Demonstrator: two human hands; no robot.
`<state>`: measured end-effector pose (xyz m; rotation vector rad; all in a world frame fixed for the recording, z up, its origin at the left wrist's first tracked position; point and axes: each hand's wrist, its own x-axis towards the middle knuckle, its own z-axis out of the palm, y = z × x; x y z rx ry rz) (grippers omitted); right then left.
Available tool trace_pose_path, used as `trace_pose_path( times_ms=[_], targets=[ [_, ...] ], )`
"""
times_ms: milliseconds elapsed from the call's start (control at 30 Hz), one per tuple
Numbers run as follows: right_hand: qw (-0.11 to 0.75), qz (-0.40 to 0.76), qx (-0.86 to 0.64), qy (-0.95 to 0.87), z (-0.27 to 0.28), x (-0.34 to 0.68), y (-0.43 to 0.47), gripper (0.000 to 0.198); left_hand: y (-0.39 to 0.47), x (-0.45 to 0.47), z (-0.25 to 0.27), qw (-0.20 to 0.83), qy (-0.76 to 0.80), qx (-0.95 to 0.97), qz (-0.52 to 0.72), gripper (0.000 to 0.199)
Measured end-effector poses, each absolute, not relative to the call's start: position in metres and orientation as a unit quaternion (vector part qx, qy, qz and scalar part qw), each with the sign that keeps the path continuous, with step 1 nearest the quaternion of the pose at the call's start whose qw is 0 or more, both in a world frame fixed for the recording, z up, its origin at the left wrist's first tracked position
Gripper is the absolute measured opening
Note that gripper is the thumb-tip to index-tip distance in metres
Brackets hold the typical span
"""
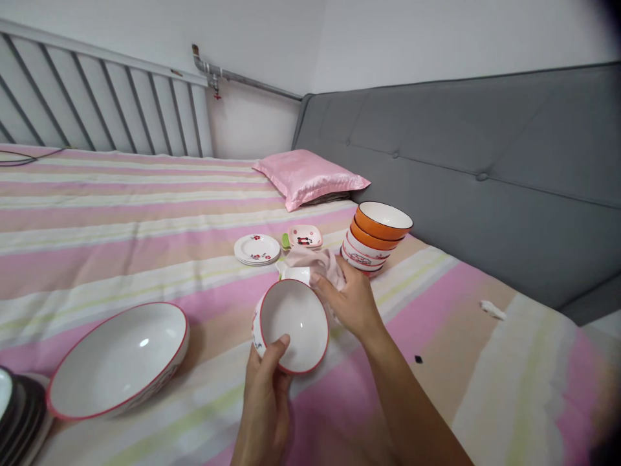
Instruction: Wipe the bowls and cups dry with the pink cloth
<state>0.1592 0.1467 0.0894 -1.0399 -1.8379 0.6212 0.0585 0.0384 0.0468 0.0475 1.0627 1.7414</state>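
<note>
My left hand grips a white bowl with a red rim, thumb inside and fingers beneath. The bowl is tilted so that its inside faces me. Just beyond its right side, my right hand holds a bunched pale pink cloth. Behind the cloth, a small white dish is partly covered. A stack of bowls, orange above and white patterned below, stands past my right hand. Small flowered plates lie stacked farther left, beside a pink dish with a green handle.
A large red-rimmed bowl sits at left, near stacked dark dishes. A pink pillow lies by the grey headboard. On the striped bedsheet are a white scrap and a small black piece. A radiator stands behind.
</note>
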Motion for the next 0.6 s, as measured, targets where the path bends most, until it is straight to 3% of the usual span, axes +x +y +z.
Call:
trace_pose_path(
  times_ms=[100, 233, 300, 433, 600],
  targets=[
    [0.432, 0.241, -0.358, -0.792, 0.085, 0.15, 0.14, 0.047, 0.038, 0.059, 0.043, 0.534, 0.441, 0.029, 0.721, 0.045],
    [0.307, 0.232, -0.289, -0.877, 0.078, 0.143, 0.133, 0.072, 0.039, 0.059, 0.039, 0.549, 0.427, 0.051, 0.716, 0.05],
    [0.277, 0.235, -0.28, -0.889, 0.078, 0.143, 0.132, 0.069, 0.039, 0.06, 0.04, 0.549, 0.422, 0.061, 0.719, 0.056],
    [0.291, 0.256, -0.264, -0.883, 0.081, 0.148, 0.135, 0.042, 0.039, 0.061, 0.045, 0.541, 0.418, 0.073, 0.726, 0.065],
    [0.327, 0.279, -0.244, -0.869, 0.082, 0.151, 0.142, 0.039, 0.039, 0.061, 0.044, 0.553, 0.433, 0.085, 0.707, 0.067]
  ],
)
